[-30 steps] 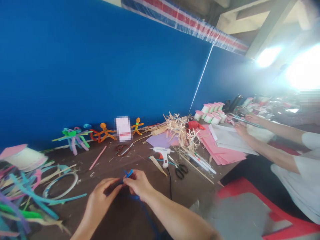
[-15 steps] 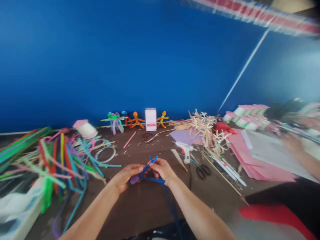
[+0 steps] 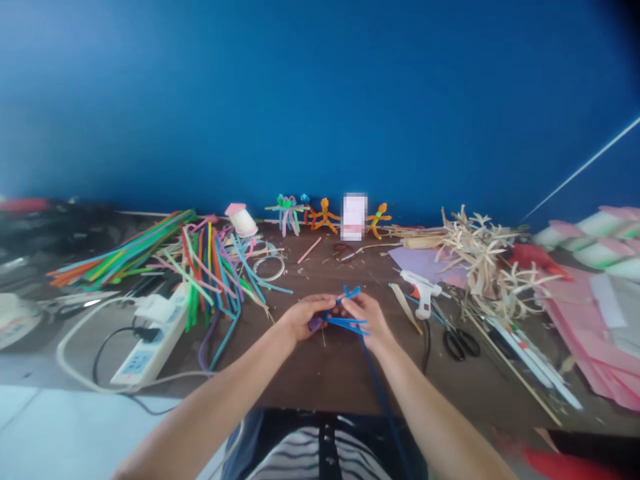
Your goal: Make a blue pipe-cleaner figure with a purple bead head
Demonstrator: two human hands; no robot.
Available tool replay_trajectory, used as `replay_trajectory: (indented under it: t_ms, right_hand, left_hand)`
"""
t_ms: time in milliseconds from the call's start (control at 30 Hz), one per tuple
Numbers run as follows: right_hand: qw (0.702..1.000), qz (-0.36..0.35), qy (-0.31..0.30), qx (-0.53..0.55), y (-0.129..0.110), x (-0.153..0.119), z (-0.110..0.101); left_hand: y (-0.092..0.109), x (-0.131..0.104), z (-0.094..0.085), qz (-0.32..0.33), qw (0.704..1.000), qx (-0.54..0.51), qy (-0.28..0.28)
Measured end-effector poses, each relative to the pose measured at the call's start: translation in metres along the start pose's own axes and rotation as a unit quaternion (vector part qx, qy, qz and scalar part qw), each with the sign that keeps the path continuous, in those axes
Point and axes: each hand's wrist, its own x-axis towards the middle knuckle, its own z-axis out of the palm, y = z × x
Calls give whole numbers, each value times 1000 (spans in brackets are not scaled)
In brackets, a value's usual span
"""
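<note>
Above the dark table, my left hand (image 3: 311, 316) is closed on blue pipe cleaners (image 3: 350, 323) twisted together, with a small purple piece (image 3: 316, 324) at its fingers. My right hand (image 3: 369, 315) pinches the same blue pipe cleaners from the other side, close to where two short ends cross and stick up. A long blue strand (image 3: 376, 377) trails down from my right hand toward my lap. Exactly how the strands wrap between the fingertips is hidden.
Coloured pipe cleaners (image 3: 210, 267) and a power strip (image 3: 155, 347) lie to the left. Right of my hands are a white glue gun (image 3: 423, 291), black scissors (image 3: 461, 344) and pink sheets (image 3: 585, 320). Small orange figures (image 3: 325, 217) stand by the blue wall (image 3: 320, 100).
The view has swung to the left, so things appear further right and the power strip shows. Both hands keep their hold on the blue pipe cleaners. The other person's arm has left the view.
</note>
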Motion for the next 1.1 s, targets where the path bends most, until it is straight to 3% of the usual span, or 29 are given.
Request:
replay_trajectory:
  t_ms: [100, 200, 267, 367, 633, 1100]
  right_hand:
    - [1000, -6, 23, -5, 1, 1, -1]
    - [999, -16, 44, -13, 3, 1, -1]
    - [998, -25, 52, -20, 5, 2, -2]
    - [997, -36, 55, -31, 6, 3, -3]
    - [994, -68, 37, -78, -6, -5, -13]
    - [976, -109, -23, -189, -22, -15, -11]
  left_hand:
    - [1, -4, -2, 39, 998, 4, 42]
    - [3, -9, 0, 139, 984, 71, 89]
    - [4, -10, 4, 182, 969, 152, 71]
    - [4, -7, 13, 181, 965, 187, 24]
    - [4, 1, 24, 178, 976, 112, 54]
    - [9, -7, 28, 132, 989, 60, 1]
